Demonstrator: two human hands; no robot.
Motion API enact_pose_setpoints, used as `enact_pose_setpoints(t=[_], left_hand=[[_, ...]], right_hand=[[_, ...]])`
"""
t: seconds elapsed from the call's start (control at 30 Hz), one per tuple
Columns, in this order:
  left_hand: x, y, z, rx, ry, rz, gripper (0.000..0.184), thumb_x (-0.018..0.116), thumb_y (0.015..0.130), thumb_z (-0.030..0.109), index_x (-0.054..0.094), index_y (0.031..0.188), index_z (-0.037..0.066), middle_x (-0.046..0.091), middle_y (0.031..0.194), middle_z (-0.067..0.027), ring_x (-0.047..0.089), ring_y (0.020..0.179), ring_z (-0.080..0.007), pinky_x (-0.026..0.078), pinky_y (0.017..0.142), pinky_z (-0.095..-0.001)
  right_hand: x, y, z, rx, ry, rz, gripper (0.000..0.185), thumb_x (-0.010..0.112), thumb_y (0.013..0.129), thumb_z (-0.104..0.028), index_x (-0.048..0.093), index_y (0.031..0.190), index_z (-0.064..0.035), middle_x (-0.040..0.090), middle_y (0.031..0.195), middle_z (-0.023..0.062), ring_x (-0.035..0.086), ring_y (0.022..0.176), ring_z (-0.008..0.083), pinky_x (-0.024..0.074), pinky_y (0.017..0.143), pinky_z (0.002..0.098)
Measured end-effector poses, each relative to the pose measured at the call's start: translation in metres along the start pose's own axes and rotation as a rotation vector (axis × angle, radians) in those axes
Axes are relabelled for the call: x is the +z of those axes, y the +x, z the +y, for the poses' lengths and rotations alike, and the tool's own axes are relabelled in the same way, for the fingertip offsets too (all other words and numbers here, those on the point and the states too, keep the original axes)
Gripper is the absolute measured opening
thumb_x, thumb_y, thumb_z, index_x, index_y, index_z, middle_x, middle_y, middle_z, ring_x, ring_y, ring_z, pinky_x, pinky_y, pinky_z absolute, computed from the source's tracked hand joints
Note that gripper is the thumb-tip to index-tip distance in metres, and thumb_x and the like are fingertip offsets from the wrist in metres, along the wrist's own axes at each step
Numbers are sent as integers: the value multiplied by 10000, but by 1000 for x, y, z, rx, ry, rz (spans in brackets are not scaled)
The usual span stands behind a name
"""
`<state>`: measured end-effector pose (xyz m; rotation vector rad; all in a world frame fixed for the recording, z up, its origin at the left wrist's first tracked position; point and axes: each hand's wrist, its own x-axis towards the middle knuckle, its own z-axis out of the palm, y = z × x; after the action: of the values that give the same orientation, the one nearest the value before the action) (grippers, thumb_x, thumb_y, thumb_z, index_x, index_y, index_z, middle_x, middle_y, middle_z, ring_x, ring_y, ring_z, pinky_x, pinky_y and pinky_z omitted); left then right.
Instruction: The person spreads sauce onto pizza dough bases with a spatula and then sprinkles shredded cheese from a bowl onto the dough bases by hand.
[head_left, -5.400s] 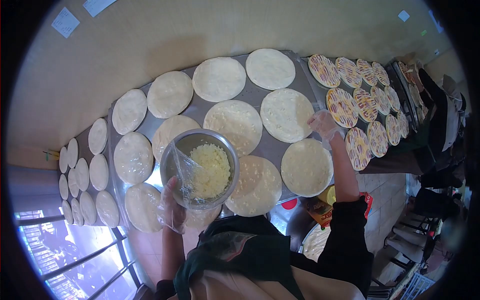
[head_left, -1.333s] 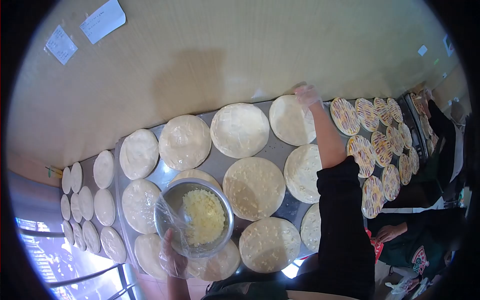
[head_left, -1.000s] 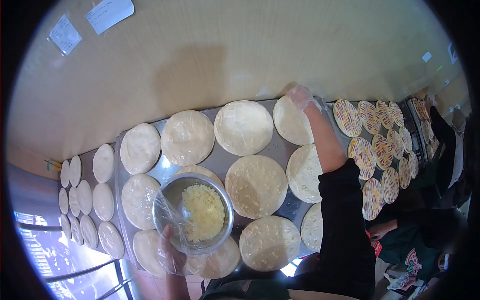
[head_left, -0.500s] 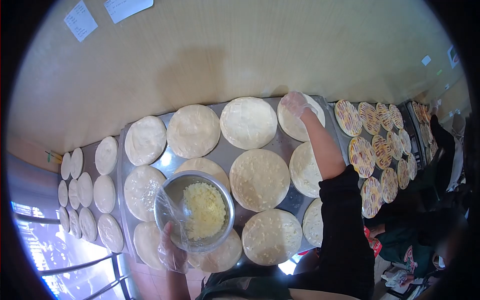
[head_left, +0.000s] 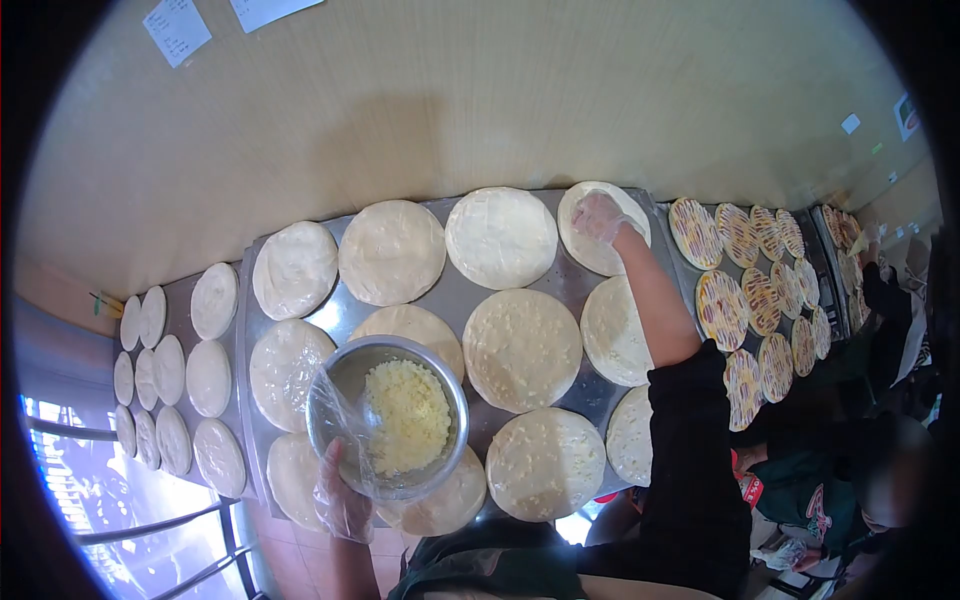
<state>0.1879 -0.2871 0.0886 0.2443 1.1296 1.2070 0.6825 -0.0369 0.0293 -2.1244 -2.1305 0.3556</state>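
Note:
My left hand (head_left: 343, 500), in a clear plastic glove, grips the near left rim of a metal bowl (head_left: 462, 425). Pale yellow crumbly shreds, probably grated cheese (head_left: 408, 415), fill part of the bowl, and a loose flap of clear plastic hangs over its left side. Over a flat dough round (head_left: 630, 245) at the far right corner of the tray is my gloved right hand (head_left: 597, 217), its fingers curled downward; what they hold is hidden. Pale bits dot the middle dough round (head_left: 522, 350) and the near dough round (head_left: 545, 464). The dough rounds at the left look plain.
More plain dough rounds (head_left: 208, 378) lie on a tray at the left. To the right, a tray carries rounds with striped topping (head_left: 722, 308). A wall (head_left: 480, 100) with paper notes (head_left: 177, 30) rises behind. Other people (head_left: 830, 480) are at the right.
My right hand has shifted slightly nearer and inward over the far right dough round. My left hand still holds the bowl in about the same place. The view has tilted slightly.

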Motion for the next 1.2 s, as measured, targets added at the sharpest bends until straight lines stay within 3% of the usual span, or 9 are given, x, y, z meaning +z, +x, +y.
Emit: enact_pose_setpoints(t=[0.3,0.37,0.57,0.8,0.87,0.97,1.1,1.17,1.2], left_hand=[[2,-2,0,1,-22,12,506,531,852,340,409,1234,31,527,1104,-106,522,1003,-223,424,888,-339],[0,-1,-1,-7,-23,1,505,533,851,340,411,1233,32,528,1104,-103,524,999,-222,426,887,-337],[-10,2,-4,-15,-15,-16,484,523,859,335,425,1218,26,531,1103,-102,522,1002,-214,427,885,-328],[-6,-2,-3,-18,-18,-7,455,522,861,317,441,1205,30,535,1094,-98,523,996,-206,426,884,-319],[-5,-1,-4,-16,-18,5,456,524,859,320,443,1202,30,538,1085,-92,523,993,-204,426,882,-320],[-3,-2,-4,-14,1,5,458,527,857,323,444,1199,30,540,1079,-87,523,990,-200,427,880,-322],[5,-7,-2,-31,-15,-9,463,527,857,330,443,1198,29,540,1078,-88,522,992,-198,427,882,-322],[10,-9,-2,-16,5,-6,470,527,856,335,442,1200,28,537,1083,-91,523,992,-199,426,883,-320],[9,-8,-3,-16,6,-7,470,527,856,335,442,1200,28,537,1083,-91,523,992,-199,426,883,-320]], right_hand=[[-3,-21,15,-102,94,-141,175,566,655,-102,679,770,-35,660,742,129,633,706,219,492,692,314],[-13,-27,5,115,340,-227,174,575,659,-105,675,773,-19,664,758,122,636,707,199,493,685,301],[-6,-39,12,-110,116,-101,162,572,657,-81,673,766,-18,665,753,119,634,697,199,492,679,298],[-5,-47,23,6,146,-95,93,577,674,-95,663,691,-64,636,689,118,612,651,228,479,619,334],[14,-38,48,176,546,-151,90,576,672,-91,662,679,-67,631,671,116,602,603,223,472,573,323],[23,-38,65,170,679,-142,96,574,668,-101,664,678,-70,636,681,120,607,593,218,474,557,311],[36,-43,74,-58,639,-9,330,515,750,-270,622,652,26,594,626,130,575,554,205,451,496,317],[13,-57,46,-114,100,49,248,556,718,-227,640,665,1,620,679,130,592,596,224,470,566,323],[17,-54,49,-113,101,50,248,556,718,-227,640,665,1,620,679,130,592,596,224,470,566,323]])
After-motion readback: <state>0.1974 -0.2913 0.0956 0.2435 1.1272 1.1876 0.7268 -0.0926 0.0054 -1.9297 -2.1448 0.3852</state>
